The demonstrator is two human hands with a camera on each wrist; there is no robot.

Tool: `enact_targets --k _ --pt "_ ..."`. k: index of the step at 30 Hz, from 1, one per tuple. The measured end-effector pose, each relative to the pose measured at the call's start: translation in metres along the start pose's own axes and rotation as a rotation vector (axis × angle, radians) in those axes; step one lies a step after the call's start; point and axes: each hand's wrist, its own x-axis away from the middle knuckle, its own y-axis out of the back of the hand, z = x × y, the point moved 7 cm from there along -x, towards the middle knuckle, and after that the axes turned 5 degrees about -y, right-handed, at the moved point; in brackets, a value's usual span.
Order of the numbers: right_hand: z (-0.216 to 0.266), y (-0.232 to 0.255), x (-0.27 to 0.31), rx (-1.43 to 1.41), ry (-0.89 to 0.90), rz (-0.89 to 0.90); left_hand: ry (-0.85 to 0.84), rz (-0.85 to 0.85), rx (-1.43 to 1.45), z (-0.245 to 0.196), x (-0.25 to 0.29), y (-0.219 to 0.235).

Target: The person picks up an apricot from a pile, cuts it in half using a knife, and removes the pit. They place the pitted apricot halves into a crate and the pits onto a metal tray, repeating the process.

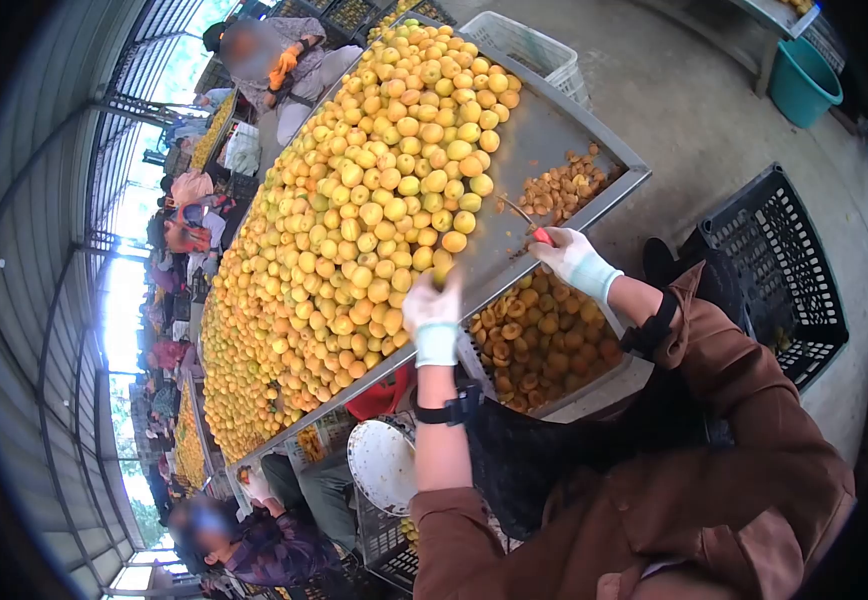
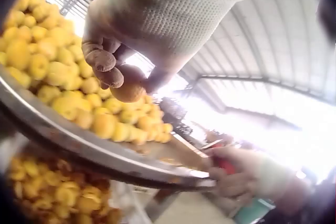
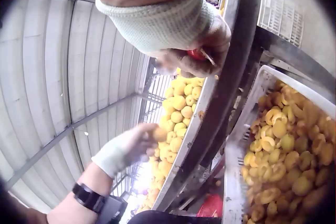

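Observation:
My gloved left hand [image 1: 434,305] pinches a whole apricot [image 2: 129,84] between thumb and fingertips, near the front edge of a metal table. The large heap of whole apricots [image 1: 374,200] lies just beyond that hand. To the right, my gloved right hand [image 1: 576,258] grips the red handle [image 1: 542,236] of a small knife, whose thin curved blade [image 1: 519,211] points over the tabletop. In the right wrist view, the fingers wrap round the red handle and hide most of it. The two hands are apart.
A pile of brown pits [image 1: 562,188] lies in the table's right corner. Below the front edge stands a white crate [image 3: 233,182] of split apricots. A black crate [image 1: 779,270] and teal bucket [image 1: 804,85] stand right. Another person [image 1: 274,545] sits nearby, left of a white basin [image 1: 382,468].

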Motion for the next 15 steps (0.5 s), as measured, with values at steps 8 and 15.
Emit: enact_targets --k 8,15 --pt "-0.008 -0.023 -0.004 0.148 -0.018 0.011 -0.783 0.351 0.811 -0.276 0.111 -0.056" --pt "-0.010 -0.015 -0.008 -0.020 0.065 -0.015 -0.562 0.331 0.676 -0.185 0.073 -0.055"
